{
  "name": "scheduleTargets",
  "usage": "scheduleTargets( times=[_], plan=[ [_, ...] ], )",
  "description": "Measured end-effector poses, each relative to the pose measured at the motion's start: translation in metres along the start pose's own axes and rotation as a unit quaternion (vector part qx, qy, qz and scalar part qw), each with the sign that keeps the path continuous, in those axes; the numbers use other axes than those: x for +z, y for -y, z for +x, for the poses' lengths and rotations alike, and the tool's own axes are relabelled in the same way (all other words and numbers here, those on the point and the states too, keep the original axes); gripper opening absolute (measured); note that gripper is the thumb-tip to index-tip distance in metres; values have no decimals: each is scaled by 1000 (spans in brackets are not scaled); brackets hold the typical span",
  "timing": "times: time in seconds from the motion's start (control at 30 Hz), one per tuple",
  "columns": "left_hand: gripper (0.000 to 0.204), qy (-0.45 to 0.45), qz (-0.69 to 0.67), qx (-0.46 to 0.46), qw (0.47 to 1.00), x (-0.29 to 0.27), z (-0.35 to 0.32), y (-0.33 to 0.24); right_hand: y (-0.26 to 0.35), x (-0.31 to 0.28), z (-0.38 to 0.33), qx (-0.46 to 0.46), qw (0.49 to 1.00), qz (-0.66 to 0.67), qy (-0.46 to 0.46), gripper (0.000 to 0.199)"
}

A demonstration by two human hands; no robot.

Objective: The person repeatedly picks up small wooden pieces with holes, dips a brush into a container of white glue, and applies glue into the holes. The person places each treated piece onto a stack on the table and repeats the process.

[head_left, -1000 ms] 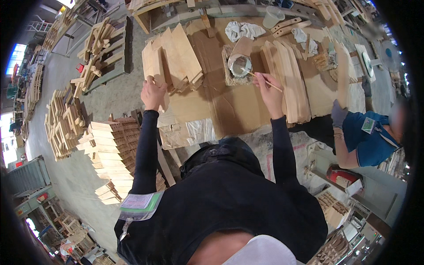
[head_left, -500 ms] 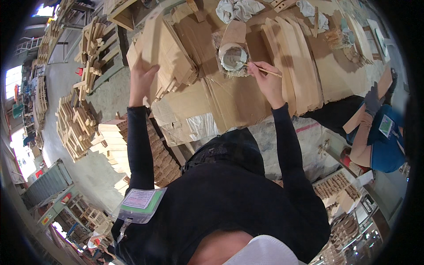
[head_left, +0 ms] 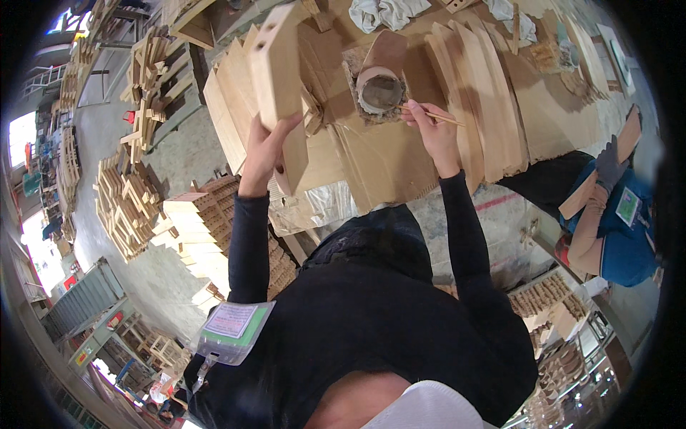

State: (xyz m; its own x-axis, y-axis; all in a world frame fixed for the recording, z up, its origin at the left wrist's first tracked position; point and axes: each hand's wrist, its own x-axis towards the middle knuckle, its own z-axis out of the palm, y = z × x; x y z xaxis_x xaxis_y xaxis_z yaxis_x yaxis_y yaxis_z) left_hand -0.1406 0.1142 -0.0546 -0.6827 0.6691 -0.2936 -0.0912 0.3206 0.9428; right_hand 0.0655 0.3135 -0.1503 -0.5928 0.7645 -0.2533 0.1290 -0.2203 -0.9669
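Observation:
My left hand [head_left: 263,156] is closed around a pale wooden part [head_left: 280,71], which is raised and tilted, with drilled holes showing at its end. Between the fingers of my right hand [head_left: 434,141] is a thin wooden stick [head_left: 446,119]. Its far end reaches into a round pot [head_left: 381,91] crusted with whitish material; whether the tip has bristles is hidden. A flat wooden piece [head_left: 386,51] leans at the pot's far side. More wooden parts [head_left: 232,100] lie stacked beyond my left hand.
Cardboard [head_left: 375,168] covers the work surface. A row of long curved boards [head_left: 489,100] stands right of the pot, and white cloth [head_left: 389,13] lies behind it. Stacked wooden pieces [head_left: 200,232] rise at my left. A gloved co-worker [head_left: 607,207] holds a board at far right.
My left hand has lifted a wooden part off the stack and brought it nearer, turning its holed end into sight. My right hand keeps the stick at the pot, almost unmoved.

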Motion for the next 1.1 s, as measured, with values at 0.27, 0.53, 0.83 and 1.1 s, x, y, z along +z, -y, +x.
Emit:
scheduleTargets(
  times=[0.27,0.53,0.83,1.1],
  plan=[
    [60,-29,-264,-31,964,-32,-93,34,-19,-2,-8,136,961,240,-18,26],
    [59,9,-296,49,954,-35,-137,36,-29,0,-20,118,903,411,-36,15],
    [63,33,-341,72,937,-44,-154,37,-40,-10,-15,129,914,381,-49,18],
    [53,25,-283,106,953,-45,-163,47,-38,-1,-19,69,916,388,-72,18]
  ],
)
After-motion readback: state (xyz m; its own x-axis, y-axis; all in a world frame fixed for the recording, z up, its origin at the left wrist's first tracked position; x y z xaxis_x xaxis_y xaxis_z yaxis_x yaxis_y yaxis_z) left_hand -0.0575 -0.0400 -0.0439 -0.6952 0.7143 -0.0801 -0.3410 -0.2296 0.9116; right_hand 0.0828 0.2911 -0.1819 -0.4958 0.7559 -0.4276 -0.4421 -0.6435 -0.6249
